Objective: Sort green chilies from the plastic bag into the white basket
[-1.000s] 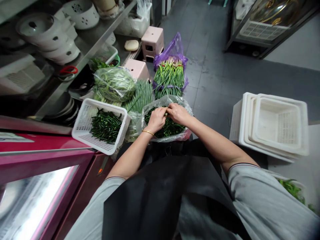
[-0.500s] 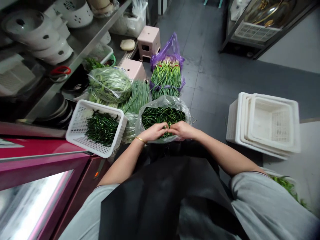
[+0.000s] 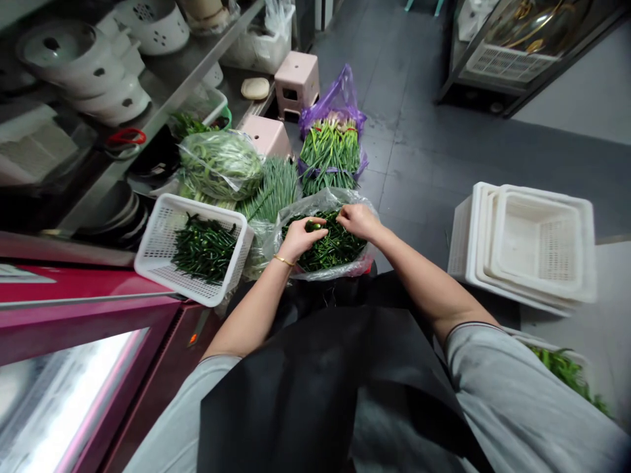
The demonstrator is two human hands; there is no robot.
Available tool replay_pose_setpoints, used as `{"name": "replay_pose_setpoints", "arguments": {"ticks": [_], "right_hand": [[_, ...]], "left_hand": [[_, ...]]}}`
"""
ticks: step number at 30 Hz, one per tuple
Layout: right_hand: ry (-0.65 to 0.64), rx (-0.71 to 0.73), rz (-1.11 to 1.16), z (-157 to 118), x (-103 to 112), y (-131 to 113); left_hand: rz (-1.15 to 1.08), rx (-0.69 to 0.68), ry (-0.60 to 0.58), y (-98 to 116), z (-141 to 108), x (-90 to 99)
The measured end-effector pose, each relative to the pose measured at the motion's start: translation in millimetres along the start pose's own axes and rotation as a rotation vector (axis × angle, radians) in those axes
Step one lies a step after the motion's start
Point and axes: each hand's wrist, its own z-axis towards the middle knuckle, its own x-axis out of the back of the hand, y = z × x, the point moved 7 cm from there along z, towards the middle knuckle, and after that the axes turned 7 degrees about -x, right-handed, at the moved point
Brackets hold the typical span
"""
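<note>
At the left of my head view, white pots (image 3: 73, 72) sit stacked on a shelf, with red-handled scissors (image 3: 125, 137) hanging at its edge; a pink-red cabinet (image 3: 93, 315) stands nearer. Just right of these I see a white basket (image 3: 158, 253), tilted, with a heap of dark green peppers (image 3: 204, 249) inside. Beyond it lies a clear bag of leafy greens (image 3: 221, 164), and right of that a bundle of long green stalks (image 3: 276, 187).

In the middle, my left hand (image 3: 302, 238), with a bracelet (image 3: 283, 261) at the wrist, curls around a green pepper (image 3: 312, 226); the thumb and forefinger tips stand apart. More peppers (image 3: 328, 253) fill the open plastic bag (image 3: 340, 196) directly under both hands. My right hand (image 3: 359, 221) is over that bag's right part, fingers bent and bunched together; I cannot tell whether they pinch anything. Farther off, scallions (image 3: 330, 148) lie in a purple bag (image 3: 345, 92). Well apart at the right stand nested white baskets (image 3: 537, 236), with more greens (image 3: 566, 371) nearer me.
</note>
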Motion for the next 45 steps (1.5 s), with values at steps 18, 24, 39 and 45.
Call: {"name": "replay_pose_setpoints", "arguments": {"ticks": [18, 24, 39, 45], "right_hand": [[-0.331, 0.056, 0.793, -60.1, -8.3, -10.2], [-0.330, -0.016, 1.290, -67.5, -14.8, -24.0], [-0.198, 0.096, -0.329, -36.8, -51.0, 6.3], [-0.089, 0.212, -0.210, -21.8, -7.9, -5.5]], "left_hand": [[0.129, -0.138, -0.428, 29.1, -32.5, -30.4], [0.092, -0.251, -0.513, 53.3, -42.1, -36.5], [0.349, -0.191, -0.233, 25.1, -14.2, -10.7], [0.818, -0.250, -0.286, 10.2, 12.6, -29.6]]}}
